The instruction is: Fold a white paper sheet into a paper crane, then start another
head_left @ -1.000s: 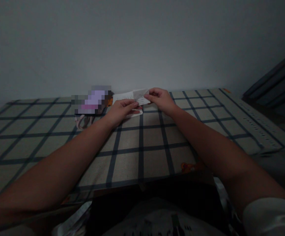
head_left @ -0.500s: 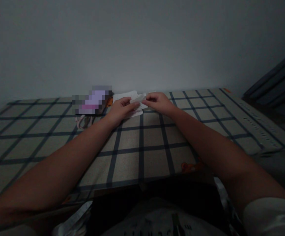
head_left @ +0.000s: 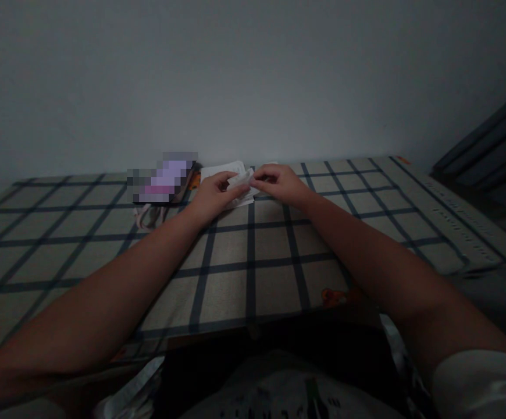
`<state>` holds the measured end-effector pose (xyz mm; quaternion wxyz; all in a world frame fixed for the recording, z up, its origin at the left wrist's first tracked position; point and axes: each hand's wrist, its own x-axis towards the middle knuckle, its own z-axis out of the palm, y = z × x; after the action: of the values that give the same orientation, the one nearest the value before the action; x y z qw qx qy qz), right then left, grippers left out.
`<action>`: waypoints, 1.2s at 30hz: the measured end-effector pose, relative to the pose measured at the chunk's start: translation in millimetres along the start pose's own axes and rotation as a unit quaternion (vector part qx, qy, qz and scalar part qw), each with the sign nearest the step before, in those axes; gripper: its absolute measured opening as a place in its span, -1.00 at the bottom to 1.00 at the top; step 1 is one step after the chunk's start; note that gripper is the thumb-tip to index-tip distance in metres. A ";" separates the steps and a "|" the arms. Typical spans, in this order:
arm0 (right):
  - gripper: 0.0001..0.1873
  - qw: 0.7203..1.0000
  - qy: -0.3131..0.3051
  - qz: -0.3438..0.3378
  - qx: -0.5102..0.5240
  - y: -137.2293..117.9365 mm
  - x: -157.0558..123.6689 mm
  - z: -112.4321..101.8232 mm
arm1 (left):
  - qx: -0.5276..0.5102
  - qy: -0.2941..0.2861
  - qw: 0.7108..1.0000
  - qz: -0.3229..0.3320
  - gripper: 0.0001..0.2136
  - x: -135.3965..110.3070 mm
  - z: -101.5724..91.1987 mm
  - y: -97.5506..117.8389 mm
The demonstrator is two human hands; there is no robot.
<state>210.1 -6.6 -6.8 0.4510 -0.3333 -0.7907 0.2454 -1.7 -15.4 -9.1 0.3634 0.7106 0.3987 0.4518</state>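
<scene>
I've got both hands at the bed's [head_left: 253, 256] far edge: left hand [head_left: 213, 196] and right hand [head_left: 281, 181] pinched shut on 1 folded paper slip [head_left: 241, 177], above white sheets [head_left: 218, 170].

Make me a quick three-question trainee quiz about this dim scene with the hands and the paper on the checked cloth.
1. True or false: both hands pinch the same small slip of paper.
2. What lies left of the left hand? A) a pixelated purple thing B) a mug C) scissors
3. Fill in: the cloth has a dark ____ pattern.

Key:
1. True: the left hand and right hand meet on the slip of paper, above more white sheets.
2. A: the pixelated purple thing.
3. Grid, on the cloth.
</scene>
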 end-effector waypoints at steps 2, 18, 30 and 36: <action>-0.69 1.000 -0.005 0.003 -0.003 -0.4 -0.1 0.4 | 0.019 -0.006 1.000 0.008 -0.60 -0.6 -0.3 1.9; -0.74 1.000 0.011 -0.006 -0.003 -6.0 0.3 0.6 | 0.037 0.015 0.998 0.039 -0.72 2.0 -3.4 -4.3; -0.76 0.999 0.008 -0.006 0.035 0.6 2.1 4.5 | 0.054 0.001 0.998 0.038 -0.68 1.5 -4.0 -5.4; -0.65 0.997 -0.003 0.014 0.072 4.7 2.8 7.0 | 0.076 -0.003 0.996 0.045 -0.68 1.4 -3.4 -6.3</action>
<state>204.3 -2.1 -11.8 0.4684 -0.3103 -0.7673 0.3093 -5.9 -11.0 -12.9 0.2887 0.7547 0.3983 0.4342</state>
